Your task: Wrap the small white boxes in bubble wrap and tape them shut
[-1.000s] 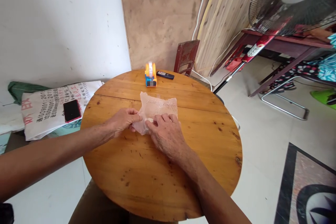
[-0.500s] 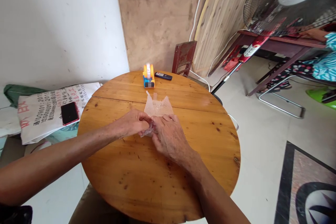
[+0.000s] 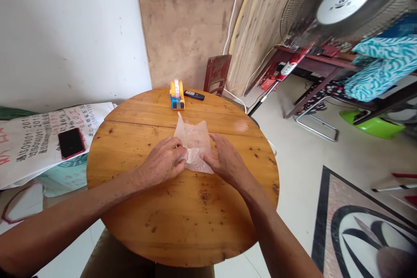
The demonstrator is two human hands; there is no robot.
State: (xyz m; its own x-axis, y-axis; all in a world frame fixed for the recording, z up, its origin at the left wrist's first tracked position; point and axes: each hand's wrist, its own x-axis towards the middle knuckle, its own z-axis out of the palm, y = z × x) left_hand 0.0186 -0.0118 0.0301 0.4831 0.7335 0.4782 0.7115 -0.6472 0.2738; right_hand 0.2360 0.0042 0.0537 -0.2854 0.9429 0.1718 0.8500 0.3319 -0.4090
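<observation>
A sheet of translucent bubble wrap point(image 3: 198, 135) lies on the round wooden table point(image 3: 182, 221) in front of me. My left hand point(image 3: 167, 158) is closed at the sheet's left edge, its thumb and fingers pinching a bunched part of the wrap. Whether something small sits inside that bunched part, I cannot tell. At the sheet's right edge is my right hand point(image 3: 226, 160), thumb and fingers apart, with the thumb tip over the wrap. Beyond the sheet stand an orange and blue tape dispenser point(image 3: 177, 95) and a dark handset point(image 3: 194, 95).
To the left, a smartphone point(image 3: 71, 143) with a red edge rests on printed white sacks point(image 3: 35, 139). A wooden chair point(image 3: 217, 74) stands behind the table. On the right are a standing fan point(image 3: 345, 0) and a person in blue patterned clothing point(image 3: 374, 69).
My right hand has moved away to the right and opened. The near part of the wrap is now spread out between my hands. The view has shifted right.
</observation>
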